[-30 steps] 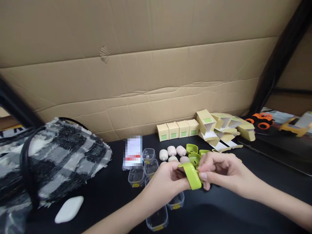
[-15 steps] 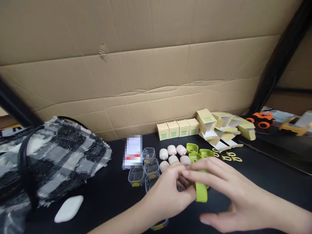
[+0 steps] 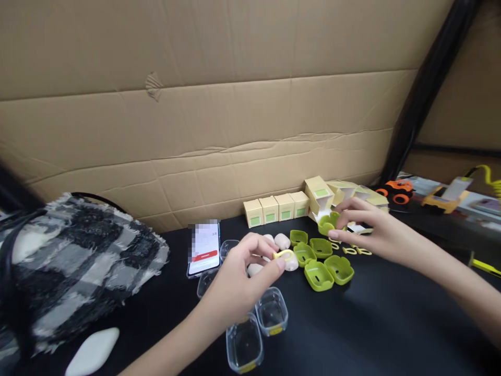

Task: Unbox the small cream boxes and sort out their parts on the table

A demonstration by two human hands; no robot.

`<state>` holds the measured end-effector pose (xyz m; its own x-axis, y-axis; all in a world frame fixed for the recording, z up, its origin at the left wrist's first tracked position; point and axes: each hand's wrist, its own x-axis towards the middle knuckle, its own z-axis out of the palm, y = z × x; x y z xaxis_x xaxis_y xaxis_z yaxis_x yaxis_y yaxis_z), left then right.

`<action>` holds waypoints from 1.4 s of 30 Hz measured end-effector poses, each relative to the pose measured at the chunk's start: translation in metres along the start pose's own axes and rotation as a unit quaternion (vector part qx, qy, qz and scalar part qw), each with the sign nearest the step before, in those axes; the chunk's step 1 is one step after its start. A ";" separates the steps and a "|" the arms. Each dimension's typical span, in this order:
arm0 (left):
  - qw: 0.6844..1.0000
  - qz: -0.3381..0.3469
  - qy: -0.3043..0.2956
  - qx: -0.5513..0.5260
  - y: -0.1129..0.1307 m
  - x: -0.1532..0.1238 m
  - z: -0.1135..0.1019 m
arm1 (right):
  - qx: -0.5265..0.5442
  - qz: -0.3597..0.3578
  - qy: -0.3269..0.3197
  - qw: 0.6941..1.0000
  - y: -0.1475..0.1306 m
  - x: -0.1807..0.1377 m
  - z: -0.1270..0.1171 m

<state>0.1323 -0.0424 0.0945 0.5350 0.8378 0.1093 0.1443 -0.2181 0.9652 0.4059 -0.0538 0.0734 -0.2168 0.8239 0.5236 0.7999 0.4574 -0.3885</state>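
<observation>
My left hand (image 3: 248,271) is closed, pinching a small yellow loop (image 3: 287,255) between thumb and fingers, above some pale rounded pieces (image 3: 282,241) that it partly hides. My right hand (image 3: 366,227) grips a green cup-shaped cover (image 3: 324,224) near the opened boxes. Several more green covers (image 3: 319,275), with slots in their bases, sit on the black table between the hands. Below my right hand lie a few other yellow loops (image 3: 349,251). Clear plastic cups (image 3: 273,312) with yellow tabs stand beneath my left hand and forearm.
Small yellow boxes (image 3: 270,210) line the cardboard wall (image 3: 235,115), beside opened boxes (image 3: 319,194). A phone (image 3: 205,253) lies left of the cups. A plaid bag (image 3: 113,240) and a white rounded object (image 3: 94,351) are at left. An orange toy truck (image 3: 399,191) stands at right.
My hands, together around a green piece before, are now apart. The right has moved up and right with a green cover; the left has shifted up and left, showing the yellow loop.
</observation>
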 end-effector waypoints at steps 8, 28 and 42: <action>1.000 -0.005 -0.010 -0.006 0.003 -0.005 0.001 | 0.041 0.027 -0.083 0.995 0.003 0.001 0.012; 0.999 0.024 -0.015 0.016 0.003 -0.005 0.003 | -0.182 0.087 -0.003 0.979 0.042 0.013 0.061; 0.995 -0.010 -0.042 0.094 -0.009 -0.001 0.006 | 0.014 0.020 -0.051 0.998 -0.025 -0.006 0.042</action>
<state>0.1358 -0.0440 0.0845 0.5963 0.8004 0.0623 0.3050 -0.2976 0.9047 0.3641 -0.0557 0.0485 -0.2419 0.8713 0.4271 0.7936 0.4309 -0.4295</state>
